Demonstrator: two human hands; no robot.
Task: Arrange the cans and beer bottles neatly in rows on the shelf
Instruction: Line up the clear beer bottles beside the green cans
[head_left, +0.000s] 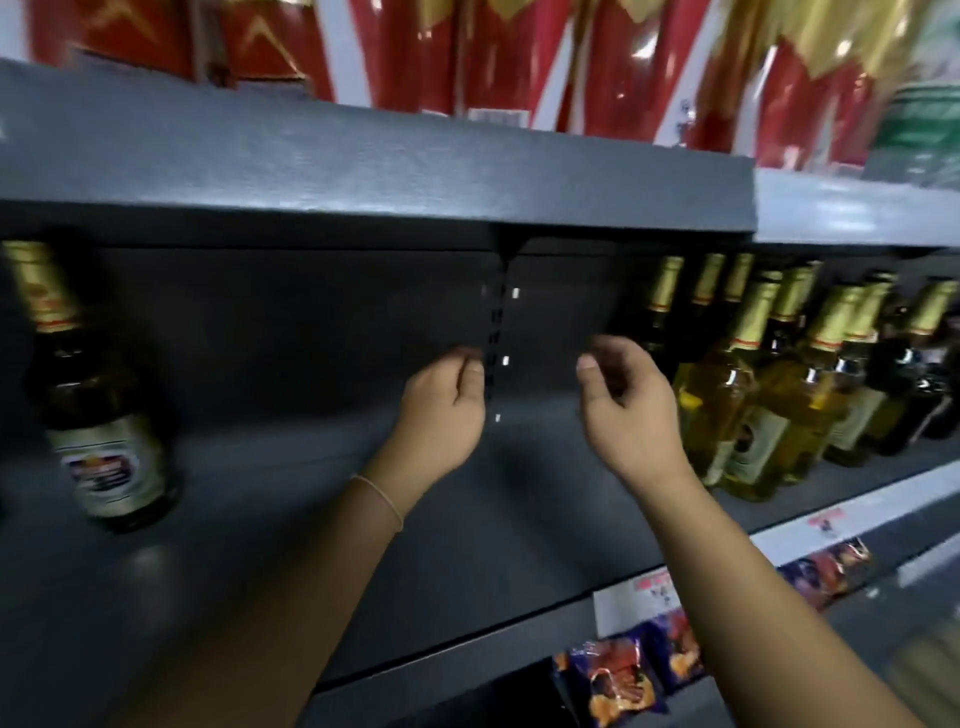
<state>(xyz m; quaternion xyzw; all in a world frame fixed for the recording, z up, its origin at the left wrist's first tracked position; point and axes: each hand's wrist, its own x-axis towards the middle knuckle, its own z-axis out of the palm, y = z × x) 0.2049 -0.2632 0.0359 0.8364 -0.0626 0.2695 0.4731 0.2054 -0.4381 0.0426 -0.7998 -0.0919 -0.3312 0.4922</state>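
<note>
Beer bottles (779, 384) grouped at the shelf's (291, 545) right, a lone bottle (98, 395) stood far left, left hand (447, 410) and right hand (623, 405) raised between, fingers loosely curled, nothing held.

A dark grey shelf (260, 545) ran from nine o'clock down toward four o'clock, backed by a dark panel (311, 322) with a slotted upright (496, 322) at centre. Above, at twelve o'clock, a grey board (363, 166) carried blurred red boxes (493, 57), perhaps gift cartons. At five o'clock hung snack packets (613, 680) below white price labels (639, 597). Light was dim.
</note>
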